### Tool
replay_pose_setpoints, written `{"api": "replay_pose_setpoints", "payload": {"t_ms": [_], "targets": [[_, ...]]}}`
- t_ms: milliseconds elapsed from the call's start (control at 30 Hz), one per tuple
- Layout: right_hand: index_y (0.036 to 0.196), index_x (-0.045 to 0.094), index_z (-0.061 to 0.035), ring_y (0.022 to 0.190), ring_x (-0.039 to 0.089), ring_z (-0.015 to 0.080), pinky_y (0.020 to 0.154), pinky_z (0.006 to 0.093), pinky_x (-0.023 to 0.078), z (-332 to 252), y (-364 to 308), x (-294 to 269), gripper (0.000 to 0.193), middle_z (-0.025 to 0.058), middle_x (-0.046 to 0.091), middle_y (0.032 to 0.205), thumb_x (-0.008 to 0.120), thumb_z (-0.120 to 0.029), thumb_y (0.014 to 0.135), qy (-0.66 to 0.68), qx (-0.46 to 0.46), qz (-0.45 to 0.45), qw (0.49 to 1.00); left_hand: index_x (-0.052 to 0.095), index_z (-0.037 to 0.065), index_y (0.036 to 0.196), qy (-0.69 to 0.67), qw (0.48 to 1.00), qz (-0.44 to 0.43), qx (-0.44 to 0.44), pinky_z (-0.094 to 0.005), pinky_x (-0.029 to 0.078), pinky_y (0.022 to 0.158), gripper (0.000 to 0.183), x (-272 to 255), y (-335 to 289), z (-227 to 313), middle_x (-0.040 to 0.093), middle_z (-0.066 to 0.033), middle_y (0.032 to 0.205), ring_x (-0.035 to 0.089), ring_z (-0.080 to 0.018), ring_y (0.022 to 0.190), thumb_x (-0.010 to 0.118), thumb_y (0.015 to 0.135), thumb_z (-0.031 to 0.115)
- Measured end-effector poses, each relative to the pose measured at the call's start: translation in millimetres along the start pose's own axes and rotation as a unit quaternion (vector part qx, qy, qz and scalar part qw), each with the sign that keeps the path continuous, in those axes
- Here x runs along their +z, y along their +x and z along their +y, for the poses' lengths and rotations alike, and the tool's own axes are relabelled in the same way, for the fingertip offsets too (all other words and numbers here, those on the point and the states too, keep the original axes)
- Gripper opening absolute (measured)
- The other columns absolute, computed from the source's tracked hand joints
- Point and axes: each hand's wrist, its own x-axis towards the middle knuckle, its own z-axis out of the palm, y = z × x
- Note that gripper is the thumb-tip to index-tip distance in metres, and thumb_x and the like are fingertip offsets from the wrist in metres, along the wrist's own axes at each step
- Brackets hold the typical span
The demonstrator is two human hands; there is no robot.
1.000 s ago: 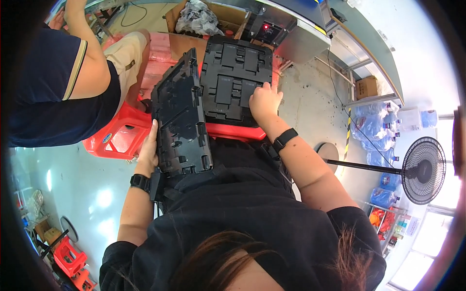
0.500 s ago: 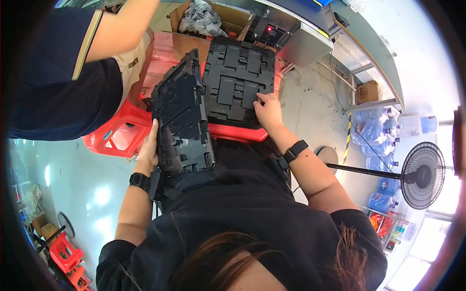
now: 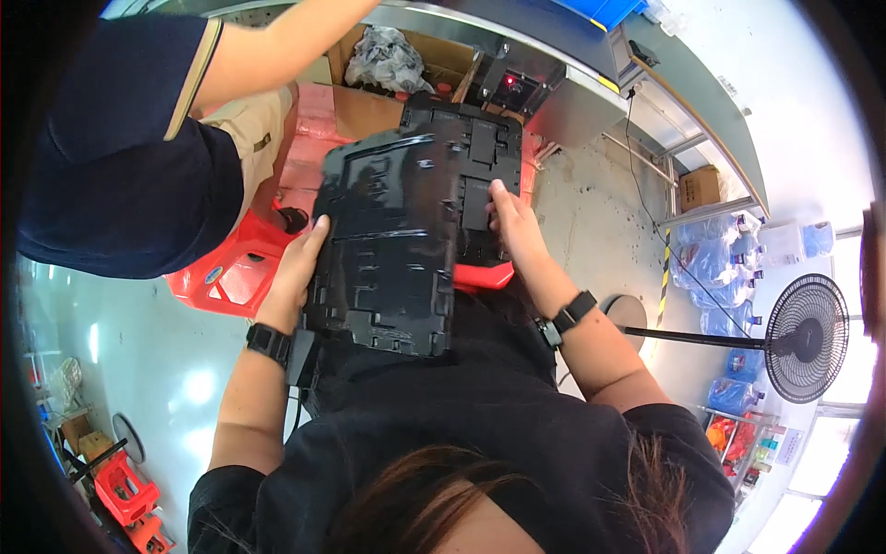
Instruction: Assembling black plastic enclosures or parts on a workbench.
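A black moulded plastic panel [image 3: 388, 249] leans tilted over my lap, with moulded recesses and shiny streaks on its face. My left hand [image 3: 300, 268] grips its left edge, thumb on the near face and the other fingers hidden behind. Beyond it, a second black plastic panel [image 3: 482, 148] lies on a red plastic stool [image 3: 484, 275], partly covered by the first. At the right side of that second panel is my right hand [image 3: 515, 222], fingers loosely bent and apart, with nothing seen in them. Whether its fingertips touch the panel I cannot tell.
Close on the left stands another person [image 3: 138, 148], an arm stretched toward the bench [image 3: 452, 35]. A cardboard box [image 3: 369, 115] with a grey plastic bag sits ahead. On the right are a standing fan [image 3: 807, 338] and blue water bottles [image 3: 711, 254]. Another red stool [image 3: 231, 268] is at left.
The panel in my left hand has turned its broad face toward me and swung right over the second panel. My right hand has shifted slightly, and the other person's arm reaches further right.
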Motion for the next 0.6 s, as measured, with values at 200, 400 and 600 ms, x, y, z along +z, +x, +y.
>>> {"api": "replay_pose_setpoints", "payload": {"t_ms": [200,400,600], "targets": [[0.094,0.063,-0.0029,0.051,0.051,0.0103,0.05,0.0236,0.04,-25,-12,-25,0.039,0.0012,0.057,0.065,0.046,-0.039,0.097,0.128,0.089,-0.052,0.986,0.061,-0.011,0.101,0.281,0.939,0.085,0.18,-0.0376,0.048,0.079,0.07,66,61,41,0.066,-0.0247,0.09,0.065,-0.0312,0.088,0.061,0.081,0.057],[0.113,0.059,0.0038,0.076,0.063,0.0275,0.072,0.034,0.051,9,3,-43,0.053,0.0117,0.063,0.077,0.059,-0.043,0.087,-0.076,0.115,0.036,0.99,0.056,-0.01,0.112,0.518,0.828,0.122,0.176,-0.0501,0.038,0.097,0.068,116,98,39,0.05,-0.0371,0.118,0.047,-0.0484,0.114,0.044,0.091,0.054],[0.114,0.057,0.0067,0.1,0.061,0.0356,0.088,0.0391,0.046,60,24,-25,0.057,0.0267,0.063,0.107,0.064,-0.04,0.082,-0.044,0.104,0.012,0.994,0.05,-0.008,0.122,0.394,0.901,0.055,0.171,-0.0462,0.037,0.1,0.057,122,113,17,0.048,-0.0359,0.124,0.046,-0.0465,0.118,0.042,0.095,0.041]]}}
